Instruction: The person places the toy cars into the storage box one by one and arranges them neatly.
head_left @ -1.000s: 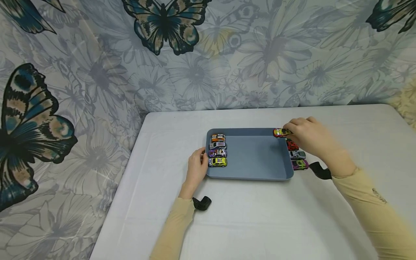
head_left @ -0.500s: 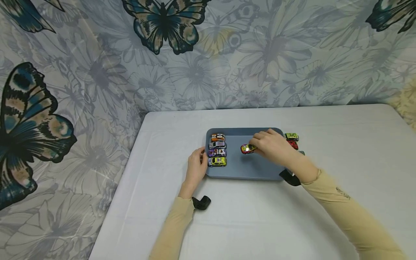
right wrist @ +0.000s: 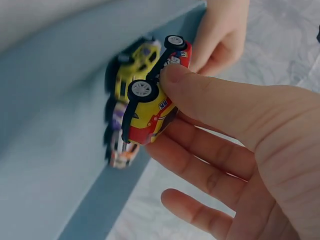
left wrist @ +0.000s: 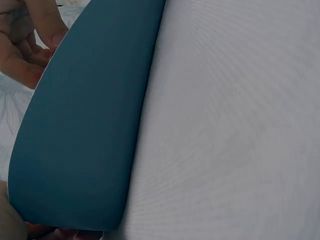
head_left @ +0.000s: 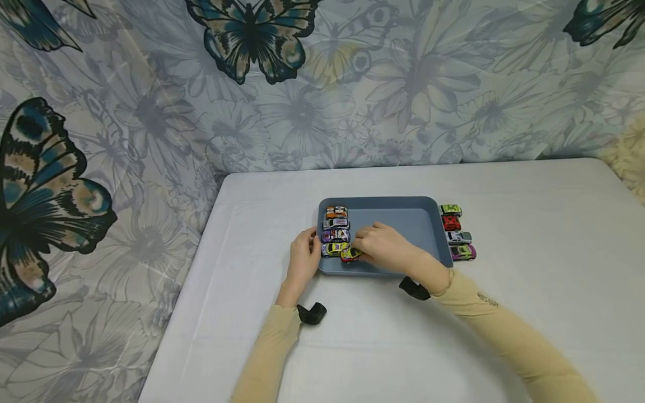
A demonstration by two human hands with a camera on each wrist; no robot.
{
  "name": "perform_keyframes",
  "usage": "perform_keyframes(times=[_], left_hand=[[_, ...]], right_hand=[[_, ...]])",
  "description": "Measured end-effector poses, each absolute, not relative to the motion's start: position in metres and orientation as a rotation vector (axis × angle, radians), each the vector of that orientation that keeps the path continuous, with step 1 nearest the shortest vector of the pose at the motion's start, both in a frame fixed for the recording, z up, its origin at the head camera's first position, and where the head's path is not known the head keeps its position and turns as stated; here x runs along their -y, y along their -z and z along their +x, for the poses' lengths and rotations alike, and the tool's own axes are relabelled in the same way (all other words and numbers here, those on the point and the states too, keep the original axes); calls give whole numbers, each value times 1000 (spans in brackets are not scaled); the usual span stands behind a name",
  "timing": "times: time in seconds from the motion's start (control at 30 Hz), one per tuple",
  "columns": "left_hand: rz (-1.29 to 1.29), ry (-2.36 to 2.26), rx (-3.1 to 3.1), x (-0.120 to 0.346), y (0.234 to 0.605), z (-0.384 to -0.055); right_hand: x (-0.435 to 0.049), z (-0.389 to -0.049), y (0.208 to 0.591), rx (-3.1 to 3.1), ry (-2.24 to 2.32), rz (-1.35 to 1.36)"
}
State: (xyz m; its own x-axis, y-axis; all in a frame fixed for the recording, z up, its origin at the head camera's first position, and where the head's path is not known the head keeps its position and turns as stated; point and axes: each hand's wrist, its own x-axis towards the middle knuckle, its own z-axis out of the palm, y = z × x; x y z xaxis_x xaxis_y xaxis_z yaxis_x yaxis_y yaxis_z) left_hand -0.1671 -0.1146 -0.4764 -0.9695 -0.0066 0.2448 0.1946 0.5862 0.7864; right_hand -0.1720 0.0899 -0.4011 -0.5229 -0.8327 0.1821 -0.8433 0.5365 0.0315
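Observation:
My right hand (head_left: pixel 384 246) pinches a red-and-yellow toy car (right wrist: pixel 157 107) between thumb and fingers. In the head view it is over the tray's near left corner, right beside a yellow toy car (head_left: pixel 335 249). The car's wheels and underside face the right wrist camera. My left hand (head_left: pixel 304 257) holds the left end of the blue-grey tray (head_left: pixel 393 202), its fingers curled at the rim. Behind the yellow car, a purple car (head_left: pixel 335 235), a silver car (head_left: pixel 336 224) and an orange car (head_left: pixel 336 212) form a row along that end.
Outside the tray's right end stand a green car (head_left: pixel 450 210), a red car (head_left: pixel 452 223), a silver-grey car (head_left: pixel 459 238) and a purple-green car (head_left: pixel 463 253). A white cloth covers the table (head_left: pixel 383 336). Butterfly-patterned fabric (head_left: pixel 302 112) hangs behind.
My right hand has carried the red-and-yellow car leftward from the tray's far right corner, across the tray, to its near left corner. My left hand stays at the left end.

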Motion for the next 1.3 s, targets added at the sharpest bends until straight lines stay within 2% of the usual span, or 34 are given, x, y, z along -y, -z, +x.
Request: perform_keyframes(times=[0.5,1.3], left_hand=[[-205,1321,2562,116,478,-167],[-243,1309,2508,116,480,-166]], right_hand=[[-60,-169,422,2629,-148,1499],[-49,-173,431,2683,-314,1498]])
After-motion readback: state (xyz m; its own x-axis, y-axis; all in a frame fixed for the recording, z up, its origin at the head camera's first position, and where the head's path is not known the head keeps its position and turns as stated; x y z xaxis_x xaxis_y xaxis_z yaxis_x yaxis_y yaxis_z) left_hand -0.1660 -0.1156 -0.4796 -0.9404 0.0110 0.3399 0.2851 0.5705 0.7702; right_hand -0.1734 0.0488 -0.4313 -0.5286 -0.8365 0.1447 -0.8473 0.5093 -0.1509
